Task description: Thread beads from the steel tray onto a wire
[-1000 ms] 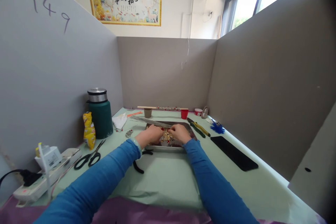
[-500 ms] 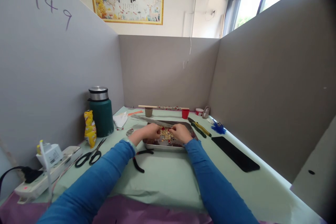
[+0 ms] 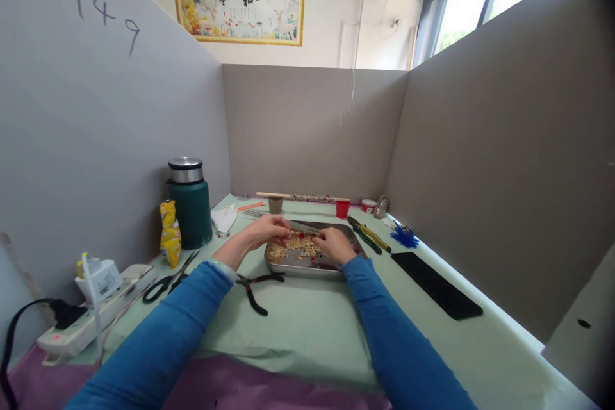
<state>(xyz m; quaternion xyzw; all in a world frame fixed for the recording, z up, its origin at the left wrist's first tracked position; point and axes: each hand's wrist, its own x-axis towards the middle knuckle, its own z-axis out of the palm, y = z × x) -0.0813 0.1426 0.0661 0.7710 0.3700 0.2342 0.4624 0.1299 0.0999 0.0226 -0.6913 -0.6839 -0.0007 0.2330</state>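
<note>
My left hand (image 3: 269,232) is over the left part of a shallow metal tray (image 3: 302,270). Its thumb and fingertips come together in a pinch, and anything between them is too small to name. Above the tray's right half, my right hand (image 3: 335,245) is also closed in a pinch; its fingertips hide what they hold. Gold beads (image 3: 293,247) lie scattered in the tray, with a few red pieces among them. A bundle of thin metal wires (image 3: 253,213) lies along the tray's far side, partly behind my left hand.
Black-handled pliers (image 3: 258,295) lie before the tray, yellow-green pliers (image 3: 369,234) to its right. Scissors (image 3: 168,282), a green flask (image 3: 191,211) and a power strip (image 3: 110,307) occupy the left. Behind stand a brown cup (image 3: 275,205) and red cup (image 3: 343,209).
My left hand has shifted left and up, and its fingers show more. More gold beads are visible on the tray's left side. My right hand stays nearly in place. The view has shifted slightly.
</note>
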